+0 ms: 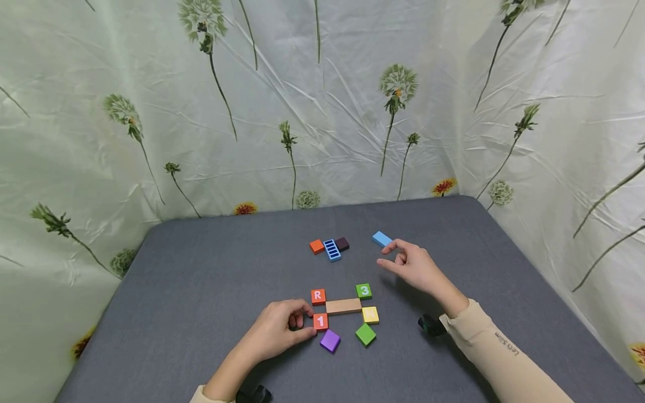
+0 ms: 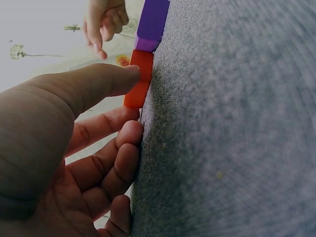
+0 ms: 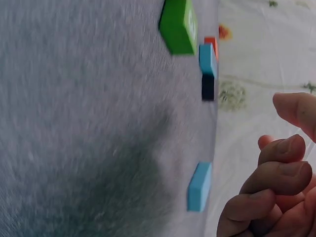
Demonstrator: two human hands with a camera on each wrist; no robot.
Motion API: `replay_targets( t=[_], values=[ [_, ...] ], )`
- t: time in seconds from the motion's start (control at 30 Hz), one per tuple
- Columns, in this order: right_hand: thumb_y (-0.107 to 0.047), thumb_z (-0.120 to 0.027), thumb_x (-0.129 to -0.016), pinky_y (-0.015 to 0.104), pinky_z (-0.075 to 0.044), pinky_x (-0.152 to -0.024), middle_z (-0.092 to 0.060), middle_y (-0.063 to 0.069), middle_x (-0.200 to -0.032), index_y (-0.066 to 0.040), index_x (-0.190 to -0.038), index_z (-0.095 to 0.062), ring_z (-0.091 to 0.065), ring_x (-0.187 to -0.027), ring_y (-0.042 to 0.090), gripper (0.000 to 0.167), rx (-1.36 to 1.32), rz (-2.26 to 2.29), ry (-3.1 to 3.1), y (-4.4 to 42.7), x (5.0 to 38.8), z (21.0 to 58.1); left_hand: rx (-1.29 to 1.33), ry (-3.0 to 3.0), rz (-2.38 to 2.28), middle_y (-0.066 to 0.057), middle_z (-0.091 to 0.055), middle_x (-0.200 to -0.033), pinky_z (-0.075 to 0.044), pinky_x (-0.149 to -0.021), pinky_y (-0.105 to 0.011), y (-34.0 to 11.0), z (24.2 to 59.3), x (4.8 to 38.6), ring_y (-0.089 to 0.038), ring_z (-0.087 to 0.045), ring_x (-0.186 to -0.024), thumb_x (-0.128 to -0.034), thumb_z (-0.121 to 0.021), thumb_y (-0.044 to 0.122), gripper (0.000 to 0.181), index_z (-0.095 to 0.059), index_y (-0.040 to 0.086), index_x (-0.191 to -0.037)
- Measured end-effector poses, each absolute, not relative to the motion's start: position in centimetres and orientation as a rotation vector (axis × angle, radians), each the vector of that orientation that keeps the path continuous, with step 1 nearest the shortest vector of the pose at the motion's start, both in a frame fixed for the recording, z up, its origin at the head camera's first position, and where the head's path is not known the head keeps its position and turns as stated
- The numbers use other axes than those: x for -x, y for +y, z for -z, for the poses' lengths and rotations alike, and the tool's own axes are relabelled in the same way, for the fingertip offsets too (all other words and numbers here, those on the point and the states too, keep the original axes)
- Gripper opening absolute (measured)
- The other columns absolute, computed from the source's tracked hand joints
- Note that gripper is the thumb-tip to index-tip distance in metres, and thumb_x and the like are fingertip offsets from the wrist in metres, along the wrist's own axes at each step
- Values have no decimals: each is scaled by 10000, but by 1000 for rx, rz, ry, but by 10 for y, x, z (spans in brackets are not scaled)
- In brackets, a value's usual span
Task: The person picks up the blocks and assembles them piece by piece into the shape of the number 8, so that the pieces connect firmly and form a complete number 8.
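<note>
Beside the arranged tiles, my left hand [image 1: 282, 330] pinches the red tile marked 1 [image 1: 320, 321] by its left edge, thumb and index finger at its corners. The left wrist view shows the thumb against this red tile [image 2: 140, 81], the other fingers curled below. A purple tile [image 1: 330, 341] lies just in front of it. Raised over the table's right side is my right hand [image 1: 414, 266], thumb and index finger apart with nothing between them. Just beyond its fingertips, a light blue block [image 1: 382, 239] lies on the cloth; the right wrist view shows that blue block [image 3: 199, 186] apart from the fingers.
A wooden plank [image 1: 344, 306] lies between a red R tile [image 1: 318, 296], a green 3 tile [image 1: 364, 291] and a yellow tile [image 1: 370, 315]. Nearer is a plain green tile [image 1: 365, 334]. Farther back sit an orange block [image 1: 316, 246], a blue-barred block [image 1: 332, 250] and a dark block [image 1: 342, 244].
</note>
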State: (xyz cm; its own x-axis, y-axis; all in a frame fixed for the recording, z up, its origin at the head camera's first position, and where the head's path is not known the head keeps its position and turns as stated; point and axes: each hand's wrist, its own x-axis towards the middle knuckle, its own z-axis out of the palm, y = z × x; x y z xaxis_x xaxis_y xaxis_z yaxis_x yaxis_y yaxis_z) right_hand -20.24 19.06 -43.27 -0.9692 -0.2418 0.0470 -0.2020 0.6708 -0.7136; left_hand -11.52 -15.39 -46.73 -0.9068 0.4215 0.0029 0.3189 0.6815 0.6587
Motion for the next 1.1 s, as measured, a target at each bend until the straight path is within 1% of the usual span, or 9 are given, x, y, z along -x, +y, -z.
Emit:
replay_targets(
  t=[0.2,0.47,0.8,1.1],
  values=[
    [-339,-762,-1008,247,-270,-507,-381,-87,-576,-33,-1282,-651,-297,-510,82,425,305,1241,2791,205,218,442,-610,2745,-1024,138,-562,-768,-404,-620,-215,-155,468,115,20,-472,-653,-897,-885,292,199,-726,250,-1009],
    [-309,-751,-1011,237,-264,-499,-389,-89,-556,-16,-1305,-649,-290,-487,79,427,234,1248,2806,218,233,453,-611,2745,-1027,140,-561,-766,-405,-621,-213,-156,469,116,23,-469,-650,-898,-885,288,196,-726,256,-1007],
    [-329,-740,-1011,245,-294,-513,-407,-91,-566,-1,-1317,-639,-320,-495,70,460,185,1226,2813,225,246,461,-599,2740,-1021,137,-559,-767,-401,-619,-215,-155,469,116,13,-473,-660,-900,-885,294,199,-725,257,-1011],
    [-346,-738,-1011,263,-327,-542,-451,-71,-608,5,-1313,-636,-383,-544,91,474,121,1138,2843,225,257,463,-599,2743,-1003,134,-554,-768,-390,-619,-214,-154,468,116,13,-462,-656,-902,-883,296,202,-726,252,-1022]
  ],
)
